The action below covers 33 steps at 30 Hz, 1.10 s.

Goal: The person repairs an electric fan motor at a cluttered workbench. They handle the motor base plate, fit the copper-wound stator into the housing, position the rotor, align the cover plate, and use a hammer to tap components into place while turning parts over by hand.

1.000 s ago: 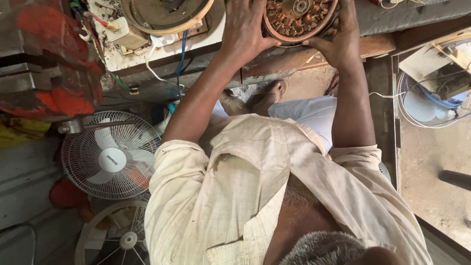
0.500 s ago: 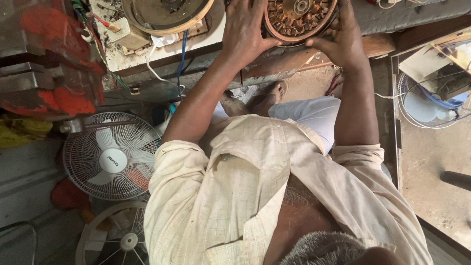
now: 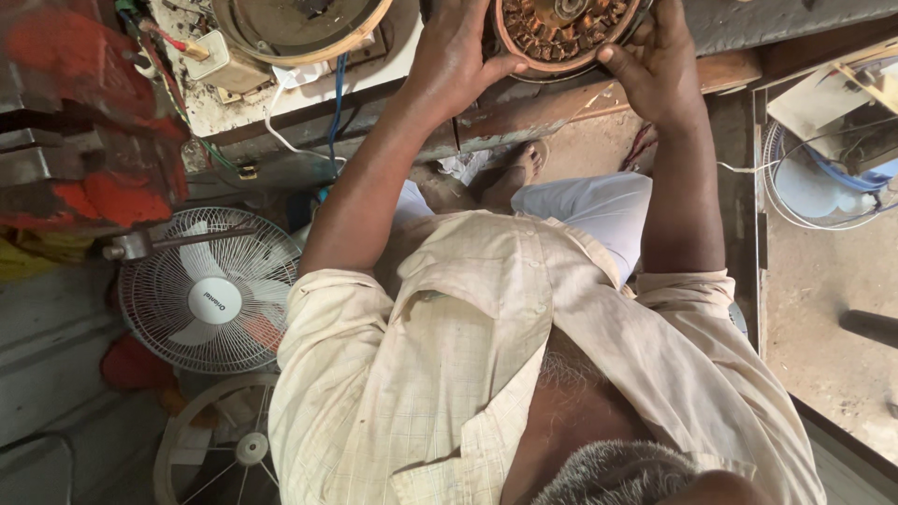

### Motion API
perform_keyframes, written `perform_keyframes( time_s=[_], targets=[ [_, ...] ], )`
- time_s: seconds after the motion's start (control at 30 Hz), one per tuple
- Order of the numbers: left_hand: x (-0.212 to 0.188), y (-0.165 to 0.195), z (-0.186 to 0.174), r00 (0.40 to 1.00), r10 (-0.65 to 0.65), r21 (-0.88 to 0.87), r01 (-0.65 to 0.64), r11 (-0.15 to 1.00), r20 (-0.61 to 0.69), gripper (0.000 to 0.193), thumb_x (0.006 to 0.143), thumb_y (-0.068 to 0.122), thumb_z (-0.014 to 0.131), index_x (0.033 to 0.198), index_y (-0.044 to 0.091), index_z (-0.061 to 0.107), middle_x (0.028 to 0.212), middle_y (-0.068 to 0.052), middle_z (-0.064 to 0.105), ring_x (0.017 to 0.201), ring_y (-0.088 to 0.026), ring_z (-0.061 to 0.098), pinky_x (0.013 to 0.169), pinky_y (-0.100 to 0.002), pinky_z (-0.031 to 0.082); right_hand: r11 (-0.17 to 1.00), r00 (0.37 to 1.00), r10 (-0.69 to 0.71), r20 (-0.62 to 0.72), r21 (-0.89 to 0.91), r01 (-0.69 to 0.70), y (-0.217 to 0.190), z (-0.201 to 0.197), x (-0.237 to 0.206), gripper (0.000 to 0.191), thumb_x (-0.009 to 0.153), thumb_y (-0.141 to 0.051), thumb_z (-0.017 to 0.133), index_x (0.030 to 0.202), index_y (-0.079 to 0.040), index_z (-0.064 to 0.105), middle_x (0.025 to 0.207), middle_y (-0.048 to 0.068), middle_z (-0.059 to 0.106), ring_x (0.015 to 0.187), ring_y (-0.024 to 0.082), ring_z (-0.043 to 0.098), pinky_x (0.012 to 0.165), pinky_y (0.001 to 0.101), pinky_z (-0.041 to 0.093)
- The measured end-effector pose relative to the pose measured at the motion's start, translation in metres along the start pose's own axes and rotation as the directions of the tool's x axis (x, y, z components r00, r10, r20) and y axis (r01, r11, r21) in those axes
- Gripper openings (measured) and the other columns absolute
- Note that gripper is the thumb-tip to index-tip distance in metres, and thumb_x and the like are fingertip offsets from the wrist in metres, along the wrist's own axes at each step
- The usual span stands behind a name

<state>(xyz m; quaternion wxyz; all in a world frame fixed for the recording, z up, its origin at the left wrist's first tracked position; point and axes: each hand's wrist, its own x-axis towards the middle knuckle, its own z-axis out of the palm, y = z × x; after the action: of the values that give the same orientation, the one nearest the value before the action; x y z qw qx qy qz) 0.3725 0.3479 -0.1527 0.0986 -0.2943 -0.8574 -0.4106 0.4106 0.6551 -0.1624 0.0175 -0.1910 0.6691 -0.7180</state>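
The left hand (image 3: 460, 51) curls around the left rim of a round motor stator (image 3: 566, 33), fingers spread over its edge and the thumb pressed along the lower side. The right hand (image 3: 655, 65) grips the opposite rim, thumb pointing inward along the bottom edge and the other fingers wrapped up the right side. Both hands are partly closed on the part, holding it between them at the top of the view, over the edge of the workbench (image 3: 524, 112). The stator shows a ring of copper-coloured windings inside an orange-brown casing; its upper part is cut off by the frame.

Just to the left on the bench lies a larger round metal cover (image 3: 299, 23), dull and greyish, with a white plug (image 3: 208, 54) and a blue wire (image 3: 337, 103) near it. Below the bench, a bare foot (image 3: 519, 168) rests on the ground between the arms. The person wears a pale checked shirt (image 3: 449, 374). To the left stands a white table fan (image 3: 213, 290), with another fan guard (image 3: 234, 449) lower down. A red metal block (image 3: 84, 122) fills the upper left corner.
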Motion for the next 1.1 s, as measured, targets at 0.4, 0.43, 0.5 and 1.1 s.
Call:
perform_keyframes(
  time_s=[0.4, 0.43, 0.5, 1.1],
  targets=[
    [0.008, 0.009, 0.001, 0.992, -0.102, -0.013, 0.103, 0.995, 0.068, 0.073, 0.081, 0.033, 0.097, 0.134, 0.007, 0.053, 0.126, -0.015, 0.068, 0.116, -0.043, 0.061, 0.095, -0.051, 0.048, 0.993, 0.998, -0.057, -0.022, -0.1, 0.055, -0.006, -0.002, -0.008, 0.062, 0.111, 0.011, 0.066, 0.159, -0.001, 0.028, 0.155, 0.012, 0.054, 0.14, 0.02, 0.057, 0.122, 0.0336, 0.051],
    [0.008, 0.01, 0.001, 0.989, -0.124, -0.029, 0.127, 0.992, 0.081, 0.072, 0.081, 0.033, 0.097, 0.133, 0.008, 0.054, 0.125, -0.013, 0.069, 0.116, -0.042, 0.062, 0.095, -0.05, 0.049, 0.99, 0.997, -0.079, -0.007, -0.116, 0.078, -0.005, -0.002, -0.008, 0.061, 0.113, 0.01, 0.066, 0.16, -0.001, 0.029, 0.154, 0.013, 0.056, 0.138, 0.02, 0.058, 0.121, 0.0327, 0.051],
    [0.008, 0.012, 0.0, 0.994, -0.094, -0.036, 0.096, 0.995, 0.056, 0.073, 0.079, 0.032, 0.098, 0.133, 0.008, 0.055, 0.124, -0.013, 0.07, 0.115, -0.041, 0.062, 0.094, -0.05, 0.049, 0.991, 0.997, -0.082, -0.013, -0.112, 0.08, -0.003, -0.003, -0.008, 0.06, 0.115, 0.01, 0.069, 0.16, -0.001, 0.031, 0.152, 0.012, 0.058, 0.138, 0.019, 0.06, 0.119, 0.0321, 0.051],
    [0.01, 0.024, -0.006, 0.996, -0.083, -0.013, 0.083, 0.996, 0.037, 0.074, 0.08, 0.032, 0.098, 0.135, 0.009, 0.054, 0.126, -0.013, 0.068, 0.116, -0.04, 0.061, 0.095, -0.048, 0.049, 0.981, 0.971, -0.094, -0.219, -0.185, 0.054, 0.019, -0.011, -0.01, 0.024, 0.126, -0.005, 0.063, 0.145, -0.001, 0.05, 0.128, 0.008, 0.065, 0.087, 0.007, 0.06, 0.071, 0.0225, 0.052]
  ],
)
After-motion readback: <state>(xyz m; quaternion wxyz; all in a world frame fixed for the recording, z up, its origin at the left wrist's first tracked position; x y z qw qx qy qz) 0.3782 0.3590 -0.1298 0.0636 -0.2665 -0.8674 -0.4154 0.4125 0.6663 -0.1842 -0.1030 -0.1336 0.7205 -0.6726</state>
